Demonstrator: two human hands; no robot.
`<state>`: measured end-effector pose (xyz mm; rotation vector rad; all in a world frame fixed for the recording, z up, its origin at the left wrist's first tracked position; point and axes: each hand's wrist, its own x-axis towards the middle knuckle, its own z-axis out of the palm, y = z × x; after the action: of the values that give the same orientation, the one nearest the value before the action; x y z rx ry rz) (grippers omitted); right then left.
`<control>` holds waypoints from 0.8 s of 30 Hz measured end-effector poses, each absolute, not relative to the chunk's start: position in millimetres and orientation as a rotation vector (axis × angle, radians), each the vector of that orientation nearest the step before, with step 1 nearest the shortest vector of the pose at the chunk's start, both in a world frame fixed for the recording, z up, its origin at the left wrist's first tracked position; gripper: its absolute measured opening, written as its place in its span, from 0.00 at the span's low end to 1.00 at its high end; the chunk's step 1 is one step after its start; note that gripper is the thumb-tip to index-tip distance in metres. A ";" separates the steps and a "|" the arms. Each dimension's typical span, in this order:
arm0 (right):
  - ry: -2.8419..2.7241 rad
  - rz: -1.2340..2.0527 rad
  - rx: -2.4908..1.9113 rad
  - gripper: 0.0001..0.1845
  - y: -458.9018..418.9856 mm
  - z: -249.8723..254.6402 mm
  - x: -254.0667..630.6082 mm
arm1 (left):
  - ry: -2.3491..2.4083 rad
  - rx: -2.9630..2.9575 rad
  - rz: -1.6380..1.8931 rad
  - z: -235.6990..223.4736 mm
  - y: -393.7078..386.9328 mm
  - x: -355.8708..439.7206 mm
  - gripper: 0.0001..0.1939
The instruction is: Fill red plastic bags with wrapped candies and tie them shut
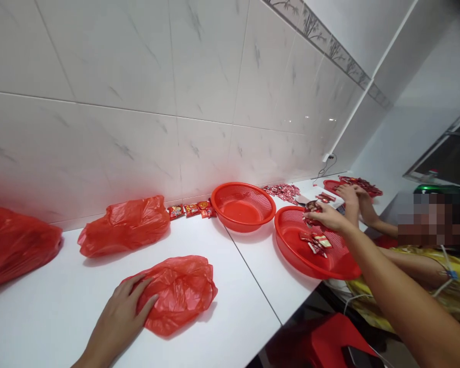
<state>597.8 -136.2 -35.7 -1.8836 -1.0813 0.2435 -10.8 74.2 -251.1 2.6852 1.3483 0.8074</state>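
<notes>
My left hand [124,312] lies on the near edge of a crumpled red plastic bag [182,296], its fingers apart and the thumb on the bag's side. Over at the right, my right hand [331,219] is closed around several small wrapped packets [313,207], dark red and shiny. It is above a red mesh basket [291,250], in which a small pile of similar packets [317,244] lies. Another red basket [243,220], with nothing visible in it, stands to the left of that one, near the wall.
Two more red plastic bags, one filled-out [126,227] and one larger [19,245], lie left. Small packets [191,209] line the tiled wall. Pink-red packets [283,192] are heaped behind the baskets. A co-worker's hands [348,193] are at a far basket [331,185]. A red stool [329,340] stands below.
</notes>
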 end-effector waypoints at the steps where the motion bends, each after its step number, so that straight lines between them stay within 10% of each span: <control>1: -1.094 0.303 -1.839 0.20 -135.5 -28.0 582.4 | 1.373 2.708 0.813 -249.4 69.7 -8.4 0.24; 7: -1.464 0.982 -1.382 0.14 -104.9 -52.7 373.6 | 1.578 2.832 0.710 -230.6 23.9 12.3 0.27; 12: -1.898 0.908 -1.642 0.11 -45.1 -136.3 212.9 | 1.510 2.865 0.745 -231.1 13.8 5.5 0.32; 18: -1.805 0.807 -1.961 0.09 3.0 -168.2 187.7 | 1.341 2.907 0.949 -230.8 19.5 -22.2 0.51; 24: -1.861 0.821 -1.950 0.28 11.5 -135.9 211.8 | 0.996 2.863 1.302 -208.3 14.5 -22.0 0.37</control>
<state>211.8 11.5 -135.9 -1.9501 -1.8612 0.8208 -22.0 14.5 -208.3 2.8635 0.9964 1.3017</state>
